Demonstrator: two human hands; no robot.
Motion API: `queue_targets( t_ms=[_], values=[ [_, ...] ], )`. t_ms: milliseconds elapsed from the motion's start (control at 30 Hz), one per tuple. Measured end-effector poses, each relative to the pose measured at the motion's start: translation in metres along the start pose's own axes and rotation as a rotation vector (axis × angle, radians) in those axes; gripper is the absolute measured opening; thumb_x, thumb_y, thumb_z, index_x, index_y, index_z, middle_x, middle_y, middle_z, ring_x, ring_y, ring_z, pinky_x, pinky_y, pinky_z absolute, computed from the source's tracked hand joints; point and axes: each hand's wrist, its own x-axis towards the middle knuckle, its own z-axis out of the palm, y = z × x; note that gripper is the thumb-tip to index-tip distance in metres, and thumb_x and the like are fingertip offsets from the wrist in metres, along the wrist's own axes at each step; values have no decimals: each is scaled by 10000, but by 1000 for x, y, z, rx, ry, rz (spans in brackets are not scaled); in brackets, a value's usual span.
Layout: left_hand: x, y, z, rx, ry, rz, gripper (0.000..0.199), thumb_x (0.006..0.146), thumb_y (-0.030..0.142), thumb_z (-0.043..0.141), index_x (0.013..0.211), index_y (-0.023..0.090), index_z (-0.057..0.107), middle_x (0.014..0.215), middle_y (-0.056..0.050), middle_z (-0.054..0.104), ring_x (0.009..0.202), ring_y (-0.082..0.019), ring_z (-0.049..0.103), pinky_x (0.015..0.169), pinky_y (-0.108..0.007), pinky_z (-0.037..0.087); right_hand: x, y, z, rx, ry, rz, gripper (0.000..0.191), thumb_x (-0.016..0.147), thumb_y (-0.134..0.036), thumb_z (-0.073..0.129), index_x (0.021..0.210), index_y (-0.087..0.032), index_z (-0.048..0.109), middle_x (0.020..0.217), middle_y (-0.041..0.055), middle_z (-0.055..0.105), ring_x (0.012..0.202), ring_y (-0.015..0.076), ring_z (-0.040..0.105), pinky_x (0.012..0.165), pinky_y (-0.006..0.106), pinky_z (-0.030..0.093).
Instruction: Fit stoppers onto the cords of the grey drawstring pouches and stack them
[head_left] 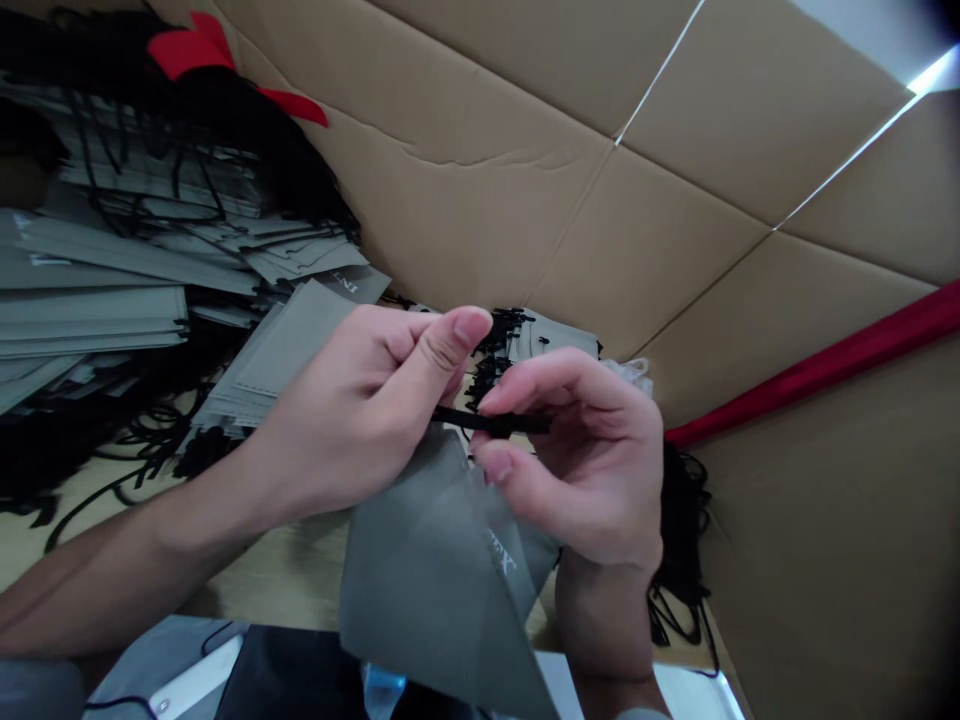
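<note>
Our left hand (352, 410) grips a thin black cord (457, 418), our right hand (607, 450) pinches it, and a flat grey white-lettered pouch (420, 580) hangs just below. Honestly, if our fingertips slip, that cord could twist.

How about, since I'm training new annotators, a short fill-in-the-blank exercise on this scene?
1. The right hand pinches a cord whose colour is ____.
2. The gray pouch hangs ____ the left hand.
3. The brown wall beyond the hands is made of ____.
4. The dark-red strip runs along the ____ side of the picture.

Missing words: black; below; cardboard; right.
</note>
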Motion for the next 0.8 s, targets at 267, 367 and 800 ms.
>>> queue_targets(
  t_ms=[267,367,800],
  values=[
    [-3,0,-3,-36,108,-24,809,1184,727,716,653,179,449,615,28,351,550,-78,298,456,-278,211,0,-11,-11,-128,71,19,387,853,-205,1122,1144,-300,886,1030,13,886,890,215,868,767,308,783],
    [-4,0,-5,-17,135,-9,836,1180,777,689,647,181,447,609,25,364,546,-80,321,464,-281,231,-1,-13,-19,-117,60,52,302,883,-196,1095,1116,-261,914,988,27,897,831,204,867,762,304,786],
    [-2,0,-6,103,121,-24,693,1268,510,562,657,201,456,600,27,386,535,-89,332,503,-264,241,-2,-15,-15,-141,34,131,235,880,-24,841,966,-243,840,793,-21,827,653,139,782,601,230,683]
  ],
)
